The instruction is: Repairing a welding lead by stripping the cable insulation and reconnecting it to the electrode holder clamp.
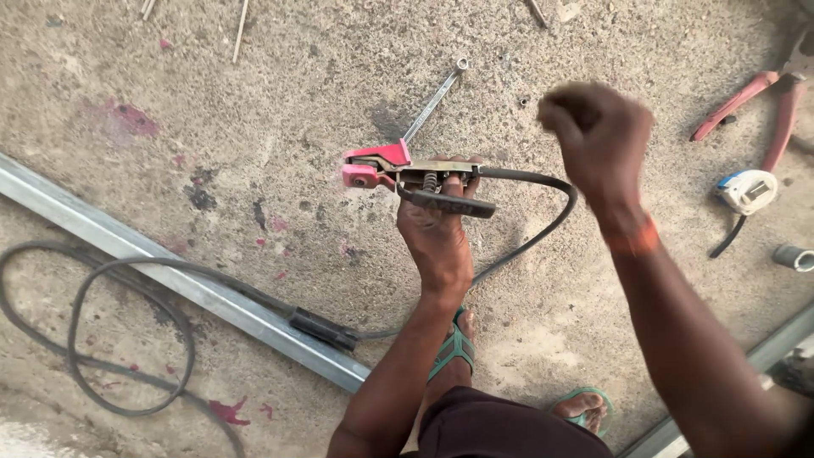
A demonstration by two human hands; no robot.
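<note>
The person's left hand (437, 233) is wrapped firmly around the lever grip of a red-jawed electrode holder (407, 174), raised above the concrete floor (254, 102). Its black cable (543, 216) loops right of the holder. The right hand (598, 131), right of the holder, is curled into an empty fist. A spanner (434, 100) lies just beyond the holder; red pliers (763, 110) well right.

clamp (398, 170) in left hand (437, 237) | spanner (434, 97) behind it | pliers (763, 106), tape measure (748, 190) far right | metal rail (178, 284) left
</note>
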